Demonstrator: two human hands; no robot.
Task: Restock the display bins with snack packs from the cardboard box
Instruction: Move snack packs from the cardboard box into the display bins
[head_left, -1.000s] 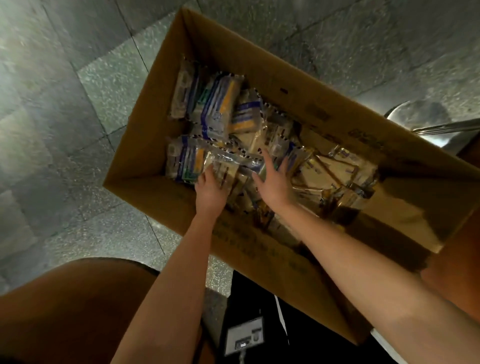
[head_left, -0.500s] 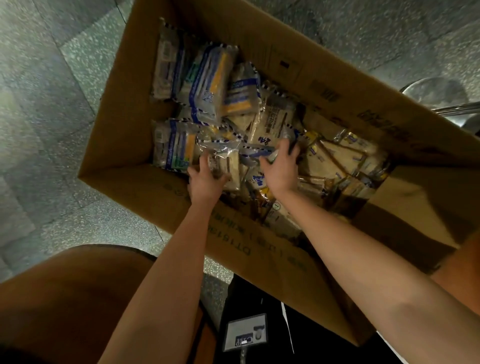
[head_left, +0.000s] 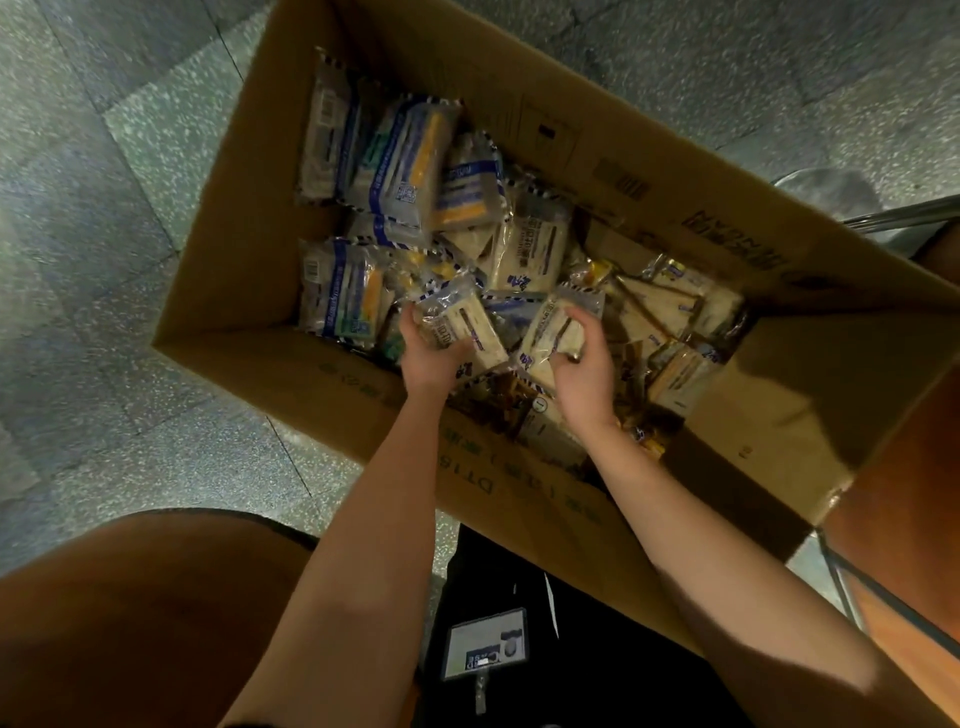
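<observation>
An open cardboard box (head_left: 244, 291) stands on the floor below me, holding several clear-wrapped snack packs with blue, white and yellow printing. Both my hands reach into it near its front wall. My left hand (head_left: 434, 353) grips one wrapped sandwich pack (head_left: 457, 325) and holds it a little above the pile. My right hand (head_left: 584, 366) grips a second sandwich pack (head_left: 558, 330) beside the first. More blue-striped packs (head_left: 395, 161) stand upright at the far left of the box. No display bins are in view.
The box sits on a grey speckled tile floor (head_left: 104, 208). A brown rounded surface (head_left: 130, 623) fills the lower left, and another brown surface (head_left: 909, 545) lies at the right edge. A metal object (head_left: 831, 192) shows past the box's right wall. A badge (head_left: 485, 649) hangs below me.
Both hands went from pressing into the pile to closing on a pack each and lifting it slightly. The view has moved closer to the box.
</observation>
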